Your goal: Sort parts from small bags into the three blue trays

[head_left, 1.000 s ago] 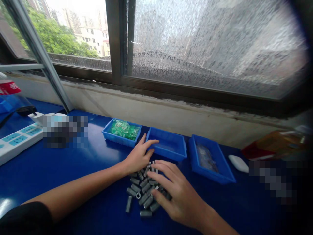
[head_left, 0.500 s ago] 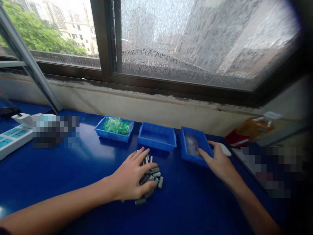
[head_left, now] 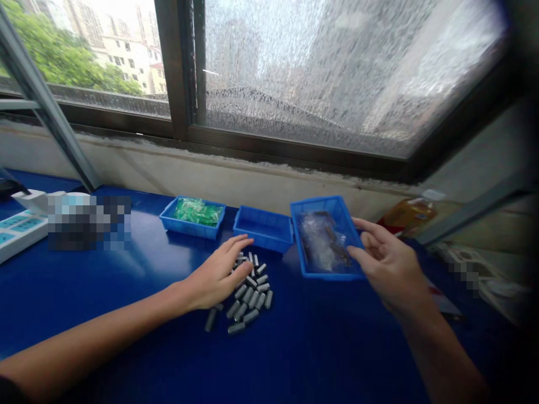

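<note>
My right hand (head_left: 385,258) grips the right wall of a blue plastic bin (head_left: 298,247), thumb inside the rim, and the bin is tilted up toward me. Inside it lie clear plastic bags (head_left: 322,241) with dark pieces whose kind I cannot make out. Over the left part of a loose pile of small grey metal cylinders (head_left: 252,297) is my left hand (head_left: 223,272), its fingers stretched out and holding nothing. Whether it touches the cylinders beneath is hidden. Behind the pile stands another blue bin (head_left: 265,229) with nothing visible in it.
A third blue bin (head_left: 191,229) holds green pieces in clear plastic. At the far left lies a white power strip (head_left: 25,227) beside a blurred-out patch. A bottle of amber liquid (head_left: 415,210) stands at the back right, near the wall below the window (head_left: 295,84).
My right hand has lifted and tilted the right bin, showing its contents. My left hand has drawn back to the left and up, and the cylinders lie more spread out.
</note>
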Tool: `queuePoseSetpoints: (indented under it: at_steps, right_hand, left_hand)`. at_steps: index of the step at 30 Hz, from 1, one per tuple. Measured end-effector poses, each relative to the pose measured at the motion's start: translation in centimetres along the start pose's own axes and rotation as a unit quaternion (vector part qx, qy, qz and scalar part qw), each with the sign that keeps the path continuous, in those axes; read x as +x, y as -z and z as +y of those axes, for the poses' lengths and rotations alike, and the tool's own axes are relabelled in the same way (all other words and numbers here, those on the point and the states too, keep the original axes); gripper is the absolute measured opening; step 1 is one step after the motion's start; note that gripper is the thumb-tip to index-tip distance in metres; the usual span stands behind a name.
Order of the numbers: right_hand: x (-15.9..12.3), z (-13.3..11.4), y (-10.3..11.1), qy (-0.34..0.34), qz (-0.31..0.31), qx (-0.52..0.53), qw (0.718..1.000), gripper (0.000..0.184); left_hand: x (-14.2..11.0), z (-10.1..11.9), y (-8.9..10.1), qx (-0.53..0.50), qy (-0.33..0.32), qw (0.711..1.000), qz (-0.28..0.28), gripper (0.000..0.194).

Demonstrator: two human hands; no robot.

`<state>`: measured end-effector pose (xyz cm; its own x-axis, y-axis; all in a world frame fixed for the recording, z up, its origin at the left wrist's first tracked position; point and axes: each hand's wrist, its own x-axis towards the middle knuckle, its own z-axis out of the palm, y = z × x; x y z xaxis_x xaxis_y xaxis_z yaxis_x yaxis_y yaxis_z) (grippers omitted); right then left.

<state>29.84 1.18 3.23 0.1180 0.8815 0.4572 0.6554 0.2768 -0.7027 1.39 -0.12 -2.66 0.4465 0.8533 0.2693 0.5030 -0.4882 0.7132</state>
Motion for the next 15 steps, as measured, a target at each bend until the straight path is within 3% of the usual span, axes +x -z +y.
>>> queuePoseSetpoints:
  at_steps: [4,7,12,15]
  right_hand:
    - [-1.0,-5.0,-2.2,0.17,-0.041,-0.145,0.974,0.047]
    - [-1.6,-7.2,-4.9,0.316,-0.077,-0.237,0.916,0.052]
    - [-2.2,-7.7,-8.0,0.465,-0.098,-0.342,0.811,0.043]
    - [-1.9,-7.1,-8.4,0.502,-0.089,-0.348,0.787,0.04]
  left_hand:
    - [-0.1,0.6,-0.7,-0.153,0.017,0.98,0.123,0.058]
    - [0.1,0.4,-1.1,-0.217,0.053,0.962,0.155,0.061]
    - [0.4,-0.2,-1.1,-0.251,0.168,0.935,0.188,0.056]
    - [0.6,-0.6,-1.0,-0.265,0.21,0.921,0.194,0.054]
